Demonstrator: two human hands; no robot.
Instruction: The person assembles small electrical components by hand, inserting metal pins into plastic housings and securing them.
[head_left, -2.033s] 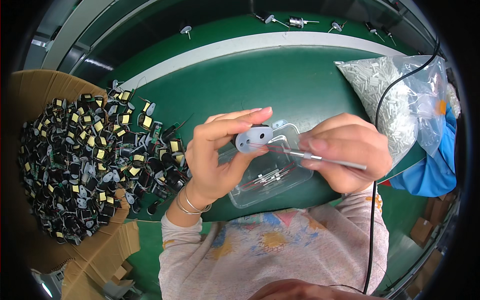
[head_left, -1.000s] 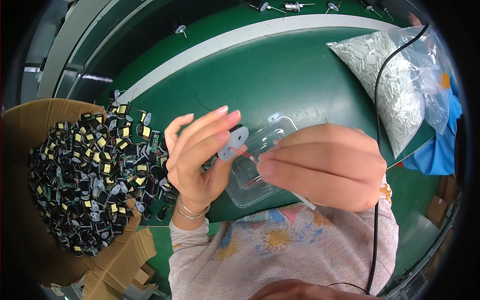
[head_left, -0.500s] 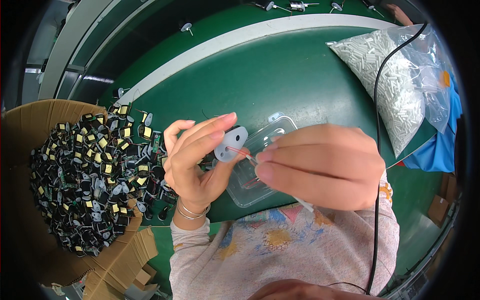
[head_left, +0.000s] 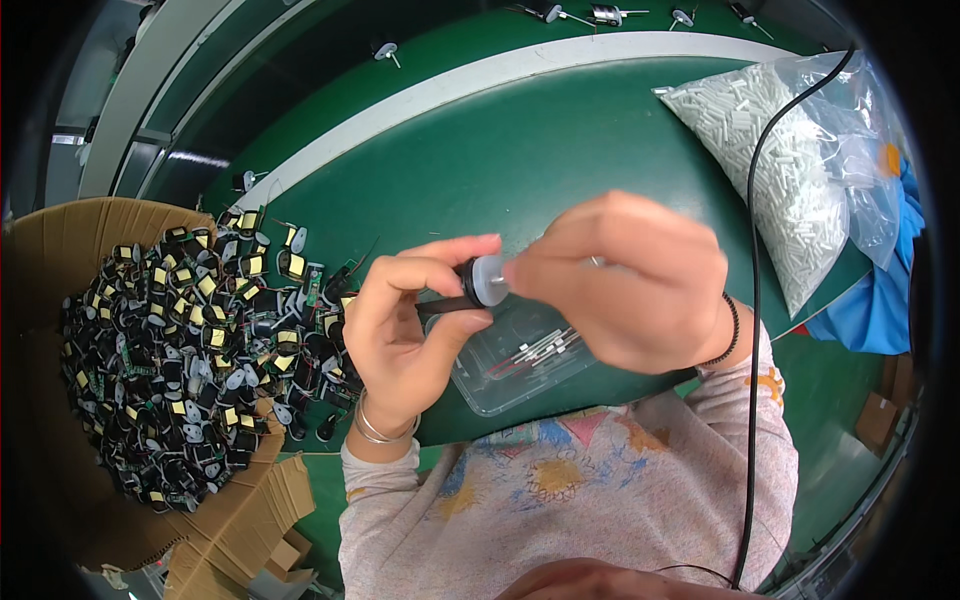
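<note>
My left hand (head_left: 395, 345) grips a black cylindrical part with a pale grey end plate (head_left: 487, 281), thumb below and fingers above. The plate faces my right hand (head_left: 640, 285), which is closed in a pinch right at it. A thin whitish piece runs from the plate into those fingertips; motion blur and the fingers hide most of it. Under both hands sits a clear plastic tray (head_left: 484, 402), holding several thin red-and-white wire leads (head_left: 545, 347).
At left, a cardboard box (head_left: 50, 225) and heap of black parts (head_left: 180, 370) with grey plates and yellow pads. A clear bag of short white tubes (head_left: 780, 150) lies at right, near a hanging black cable (head_left: 752, 400). Similar parts (head_left: 550, 13) lie beyond the white rail (head_left: 450, 70).
The grey plate has turned toward my right hand. My right hand has shifted up and slightly left at its fingertips; the red-and-white lead it held between plate and fingers no longer shows clearly.
</note>
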